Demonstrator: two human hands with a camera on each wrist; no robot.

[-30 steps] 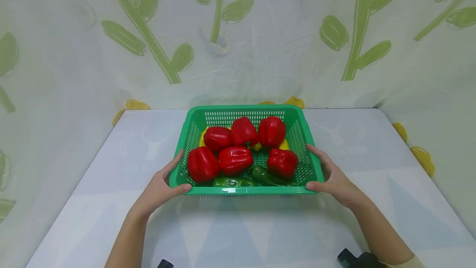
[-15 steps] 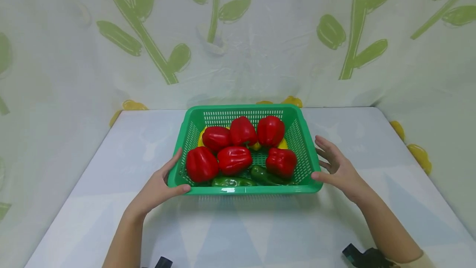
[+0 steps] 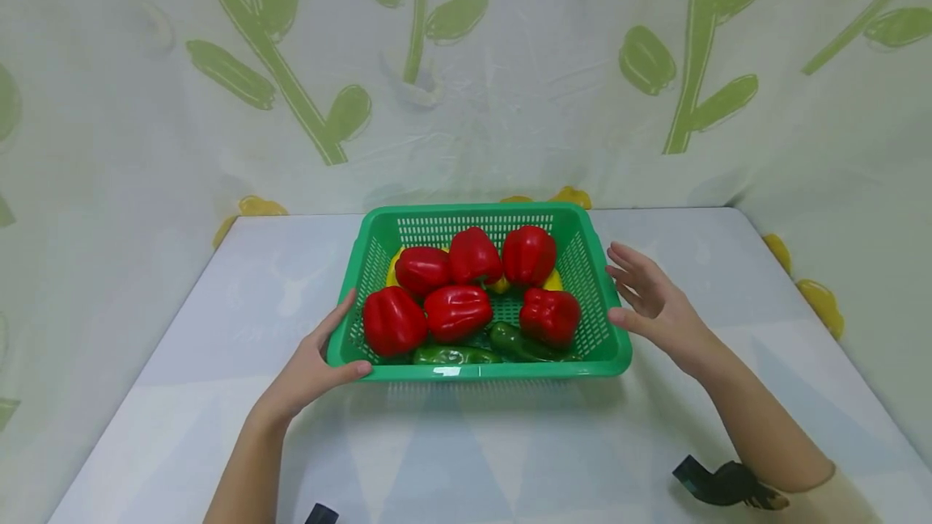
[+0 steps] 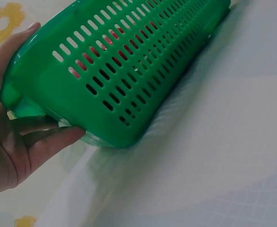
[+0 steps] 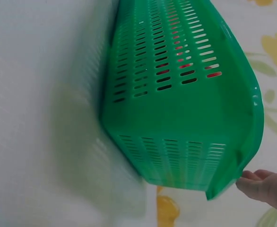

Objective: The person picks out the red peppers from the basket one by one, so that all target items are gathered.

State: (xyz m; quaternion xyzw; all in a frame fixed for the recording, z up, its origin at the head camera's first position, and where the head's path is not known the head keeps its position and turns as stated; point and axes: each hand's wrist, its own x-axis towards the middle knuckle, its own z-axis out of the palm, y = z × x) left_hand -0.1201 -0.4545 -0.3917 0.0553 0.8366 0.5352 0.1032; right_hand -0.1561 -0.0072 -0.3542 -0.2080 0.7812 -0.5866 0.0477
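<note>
A green plastic basket (image 3: 614, 338) with slotted walls stands on the table in the head view. Several red bell peppers (image 3: 457, 314) lie in it. Along its near side are two long green peppers (image 3: 457, 355), and yellow pieces (image 3: 553, 281), partly hidden, show beneath the red ones. My left hand (image 3: 311, 370) grips the near left corner, thumb on the rim and fingers against the outside, as the left wrist view also shows. My right hand (image 3: 666, 318) holds nothing; its loosely spread fingers hover beside the right rim, the thumb close to it.
The white table (image 3: 728, 289) with pale blue triangles runs to a curtain (image 3: 524, 103) printed with green leaves, which hangs behind and at both sides. A dark strap piece (image 3: 721, 482) sits at the right wrist.
My right hand has let go of the basket's right rim, moved off to the right, then slightly up along it. The left hand keeps its grip, and the basket stays put.
</note>
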